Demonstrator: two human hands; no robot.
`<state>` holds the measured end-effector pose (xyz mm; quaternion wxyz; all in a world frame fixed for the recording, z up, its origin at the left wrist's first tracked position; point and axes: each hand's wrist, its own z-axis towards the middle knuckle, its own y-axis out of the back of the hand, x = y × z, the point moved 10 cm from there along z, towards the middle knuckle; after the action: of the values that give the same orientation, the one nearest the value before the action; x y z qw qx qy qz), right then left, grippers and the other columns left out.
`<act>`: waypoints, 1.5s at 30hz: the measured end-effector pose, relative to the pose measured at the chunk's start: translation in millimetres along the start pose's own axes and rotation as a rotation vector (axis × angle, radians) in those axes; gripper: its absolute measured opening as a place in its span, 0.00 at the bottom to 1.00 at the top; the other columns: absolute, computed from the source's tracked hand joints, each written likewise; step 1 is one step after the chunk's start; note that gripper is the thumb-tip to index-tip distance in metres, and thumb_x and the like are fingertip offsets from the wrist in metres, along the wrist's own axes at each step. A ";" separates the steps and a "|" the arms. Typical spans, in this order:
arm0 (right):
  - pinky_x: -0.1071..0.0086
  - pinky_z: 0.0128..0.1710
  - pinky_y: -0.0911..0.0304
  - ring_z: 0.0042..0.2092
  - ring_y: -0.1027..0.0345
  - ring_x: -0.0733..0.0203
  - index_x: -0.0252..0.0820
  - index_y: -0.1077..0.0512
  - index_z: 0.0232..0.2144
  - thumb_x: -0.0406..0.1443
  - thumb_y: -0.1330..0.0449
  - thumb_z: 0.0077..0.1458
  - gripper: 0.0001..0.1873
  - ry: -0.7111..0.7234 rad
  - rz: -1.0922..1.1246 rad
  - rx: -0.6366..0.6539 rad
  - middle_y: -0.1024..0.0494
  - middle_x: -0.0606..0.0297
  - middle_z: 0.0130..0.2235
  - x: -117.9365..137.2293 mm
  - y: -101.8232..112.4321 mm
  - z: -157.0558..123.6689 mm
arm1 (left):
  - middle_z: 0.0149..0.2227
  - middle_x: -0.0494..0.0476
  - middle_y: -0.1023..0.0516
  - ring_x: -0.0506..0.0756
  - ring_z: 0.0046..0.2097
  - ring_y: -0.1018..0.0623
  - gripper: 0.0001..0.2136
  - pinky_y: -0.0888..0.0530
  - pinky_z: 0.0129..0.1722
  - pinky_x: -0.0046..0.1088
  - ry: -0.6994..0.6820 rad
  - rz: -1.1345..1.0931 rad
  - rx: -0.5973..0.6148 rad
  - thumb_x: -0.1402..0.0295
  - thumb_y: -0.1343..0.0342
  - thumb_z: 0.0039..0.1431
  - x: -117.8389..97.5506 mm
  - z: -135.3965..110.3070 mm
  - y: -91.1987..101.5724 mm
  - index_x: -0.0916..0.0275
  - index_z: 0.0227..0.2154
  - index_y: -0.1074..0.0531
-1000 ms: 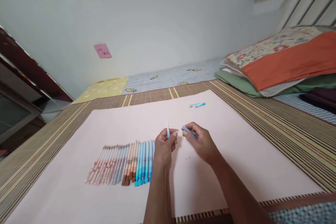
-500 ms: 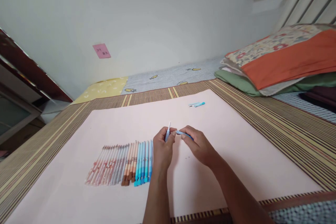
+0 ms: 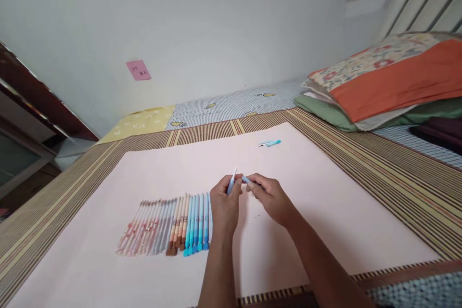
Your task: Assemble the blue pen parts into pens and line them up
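Over the pale pink sheet (image 3: 151,173) my two hands are close together. My left hand (image 3: 224,202) is closed around a light blue pen piece (image 3: 231,186), with a white tip pointing up out of it. The fingers of my right hand (image 3: 269,195) pinch another blue pen piece (image 3: 246,179), mostly covered by the fingers. To the left lies a row of pens (image 3: 173,224), from pinkish and grey to brown and blue. Farther back, a few loose pen parts (image 3: 271,143), white and turquoise, rest on the sheet.
A striped mat (image 3: 361,168) lies under the sheet. Folded bedding (image 3: 393,77) in orange, floral and green is piled at the right. Behind stands a white wall (image 3: 224,24) with a pink note (image 3: 138,70). Tiny dark specks (image 3: 257,216) dot the sheet.
My right fingers have shifted on the blue pen piece, so less of it shows. The left hand holds its piece much as before, and the view has moved slightly.
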<state>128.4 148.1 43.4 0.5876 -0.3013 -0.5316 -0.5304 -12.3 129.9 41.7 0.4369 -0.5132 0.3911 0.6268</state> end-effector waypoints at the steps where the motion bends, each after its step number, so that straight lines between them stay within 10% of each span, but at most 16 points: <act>1: 0.68 0.33 0.42 0.31 0.37 0.62 0.41 0.24 0.40 0.40 0.46 0.62 0.13 -0.015 0.013 0.000 0.26 0.65 0.32 -1.7 -0.1 -0.1 | 0.22 0.49 0.29 0.51 0.28 0.30 0.08 0.34 0.32 0.26 -0.002 -0.001 -0.004 0.63 0.38 0.55 0.0 -0.3 0.5 0.60 0.32 0.19; 17: 0.69 0.27 0.47 0.26 0.46 0.64 0.42 0.27 0.32 0.44 0.45 0.62 0.14 -0.059 0.228 0.090 0.38 0.70 0.23 -12.0 -9.6 0.8 | 0.25 0.51 0.25 0.52 0.30 0.27 0.10 0.30 0.34 0.27 0.054 -0.155 0.082 0.63 0.35 0.53 -0.3 -1.5 -8.7 0.63 0.36 0.20; 31: 0.66 0.31 0.39 0.27 0.40 0.65 0.42 0.27 0.32 0.42 0.27 0.42 0.18 -0.213 0.888 -0.192 0.30 0.70 0.26 -34.9 -13.5 5.9 | 0.24 0.50 0.28 0.51 0.29 0.30 0.08 0.35 0.32 0.25 0.000 -0.139 0.096 0.62 0.38 0.56 -1.9 -3.0 -15.3 0.62 0.31 0.24; 45: 0.69 0.35 0.33 0.36 0.28 0.63 0.41 0.25 0.37 0.41 0.26 0.45 0.19 -0.178 0.863 -0.389 0.21 0.63 0.36 -43.2 34.0 4.3 | 0.32 0.54 0.25 0.50 0.28 0.33 0.13 0.36 0.28 0.27 0.104 -0.074 0.401 0.61 0.50 0.65 12.4 -15.7 -44.7 0.62 0.44 0.25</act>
<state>164.7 173.8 10.8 0.6389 -0.6432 -0.2971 -0.2998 33.7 131.0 25.1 0.5324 -0.4616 0.5109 0.4924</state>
